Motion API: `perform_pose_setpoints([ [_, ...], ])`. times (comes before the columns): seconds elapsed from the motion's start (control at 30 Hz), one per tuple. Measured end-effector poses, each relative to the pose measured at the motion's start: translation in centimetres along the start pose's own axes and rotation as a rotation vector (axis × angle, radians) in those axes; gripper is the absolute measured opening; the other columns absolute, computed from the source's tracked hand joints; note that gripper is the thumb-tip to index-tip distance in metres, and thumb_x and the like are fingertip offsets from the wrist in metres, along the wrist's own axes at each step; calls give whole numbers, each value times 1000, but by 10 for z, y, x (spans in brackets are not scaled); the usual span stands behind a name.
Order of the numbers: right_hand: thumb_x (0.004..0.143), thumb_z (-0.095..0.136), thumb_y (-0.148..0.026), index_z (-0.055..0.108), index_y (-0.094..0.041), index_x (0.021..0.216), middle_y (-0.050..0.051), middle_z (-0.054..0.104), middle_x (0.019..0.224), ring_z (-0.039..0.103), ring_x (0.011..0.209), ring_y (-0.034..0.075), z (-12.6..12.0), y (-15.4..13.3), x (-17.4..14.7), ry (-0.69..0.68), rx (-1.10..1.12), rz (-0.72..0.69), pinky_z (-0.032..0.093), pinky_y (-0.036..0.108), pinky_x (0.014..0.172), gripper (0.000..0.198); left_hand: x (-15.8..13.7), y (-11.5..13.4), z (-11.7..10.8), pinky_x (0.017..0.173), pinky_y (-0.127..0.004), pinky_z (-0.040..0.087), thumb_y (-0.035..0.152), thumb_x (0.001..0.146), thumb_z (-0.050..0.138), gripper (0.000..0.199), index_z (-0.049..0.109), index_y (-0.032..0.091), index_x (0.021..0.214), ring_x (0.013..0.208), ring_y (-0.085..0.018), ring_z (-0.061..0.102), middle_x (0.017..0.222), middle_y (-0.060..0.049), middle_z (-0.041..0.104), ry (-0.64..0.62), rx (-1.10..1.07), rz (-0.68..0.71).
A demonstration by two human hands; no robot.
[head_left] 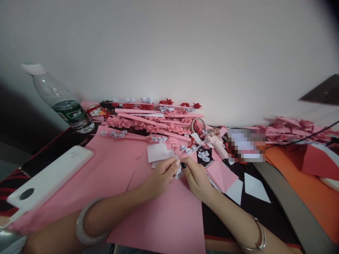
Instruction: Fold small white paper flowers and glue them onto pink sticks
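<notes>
While both hands are meeting over the far part of the pink sheet [161, 218], in the head camera's view, the left hand [164, 172] is keeping its thumb and forefinger close together on a small paper piece [179, 170]. The right hand [196, 177] is gripping narrowly too, its dark-nailed thumb pressing from the opposite side, though the curled fingers are hiding the exact contact.

Judging by the grip, the hands are seemingly shaping or creasing the paper. Doing that well is probably calling for a light pinch from the left fingertips, steadying the piece, while the right thumb is pressing along one line at a time. Keeping the edges matched before pressing hard should be helping, since thin paper is likely holding any stray crease.

As for looks, the piece is showing white and small, with most of its outline disappearing behind the fingers; whether it is folded, I cannot tell. Just behind it, loose white papers [156, 152] are lying on the pink sheet's far end, overlapping at angles. Right of the pink sheet, pink squares [222, 175] are resting in a stack. Beyond its far right corner a pale glue gun [216, 141] is lying, and paper-flower stems [148, 121] are spreading past its far edge.
</notes>
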State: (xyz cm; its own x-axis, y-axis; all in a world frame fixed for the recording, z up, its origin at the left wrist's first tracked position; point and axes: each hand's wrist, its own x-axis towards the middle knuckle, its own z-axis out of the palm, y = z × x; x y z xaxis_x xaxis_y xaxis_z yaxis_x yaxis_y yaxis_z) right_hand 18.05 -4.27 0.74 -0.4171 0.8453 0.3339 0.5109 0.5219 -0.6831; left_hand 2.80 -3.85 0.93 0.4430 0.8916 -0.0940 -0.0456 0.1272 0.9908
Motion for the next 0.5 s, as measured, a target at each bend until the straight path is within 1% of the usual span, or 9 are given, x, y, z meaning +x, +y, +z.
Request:
perform_pose_setpoints([
  [0.27,88,33,-17,40,-21,76,-2,42,60,40,51,12,3,-2,-1,94,-12,-6,31,24,51,15,2,-1,2,38,-19,20,38,88,35,32,30,19,63,37,-4,25,51,9,27,-89,-119,5],
  [0.37,89,33,-17,38,-21,74,-3,40,59,38,49,11,4,-4,0,95,-8,16,30,24,50,16,2,0,2,38,-20,20,38,89,34,32,29,19,64,38,-5,25,50,9,26,-77,-103,0],
  [0.5,91,31,-21,36,-21,70,-3,40,59,38,50,11,5,-7,0,58,33,62,29,23,50,21,0,-1,2,40,-20,22,39,88,34,32,30,19,64,41,-5,26,52,8,27,-15,-13,15],
])
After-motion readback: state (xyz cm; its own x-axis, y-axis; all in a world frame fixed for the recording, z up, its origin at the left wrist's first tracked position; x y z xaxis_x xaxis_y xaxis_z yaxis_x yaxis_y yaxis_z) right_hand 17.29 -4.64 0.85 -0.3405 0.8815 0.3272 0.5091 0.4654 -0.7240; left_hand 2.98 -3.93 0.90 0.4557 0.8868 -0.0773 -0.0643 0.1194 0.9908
